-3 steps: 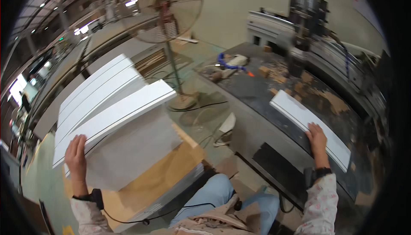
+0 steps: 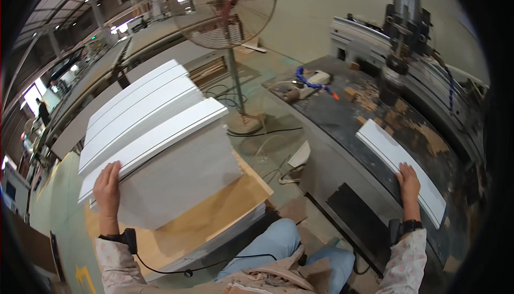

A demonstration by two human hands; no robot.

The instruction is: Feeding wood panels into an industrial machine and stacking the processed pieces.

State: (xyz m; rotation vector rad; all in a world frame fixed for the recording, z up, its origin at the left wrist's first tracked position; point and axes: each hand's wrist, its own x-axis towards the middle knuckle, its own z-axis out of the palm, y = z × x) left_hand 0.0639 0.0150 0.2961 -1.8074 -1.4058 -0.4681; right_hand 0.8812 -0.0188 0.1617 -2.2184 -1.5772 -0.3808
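On the left, a long white grooved board (image 2: pixel 160 139) lies on the front of a stack of pale boards. My left hand (image 2: pixel 108 187) grips its near end, fingers over the top edge. Behind it, more white boards (image 2: pixel 140 109) lie side by side, slightly higher. On the right, another white board (image 2: pixel 399 157) rests on the dark machine bed (image 2: pixel 334 125). My right hand (image 2: pixel 409 181) is closed over this board's near-side edge, past its middle; the thumb is partly hidden. A dark band circles each wrist.
Wood scraps (image 2: pixel 396 117) and dust litter the bed below a machine spindle (image 2: pixel 393 74). A blue coiled air hose (image 2: pixel 310 81) lies at its far corner. A stand fan (image 2: pixel 227 5) rises between stack and machine. Beneath the stack is a tan panel (image 2: pixel 214 200). A cable (image 2: pixel 214 269) crosses my lap.
The left board overlapped its neighbour at an angle; now it has come down nearer me, with a step between them. The whole view has shifted, so most things appear further right.
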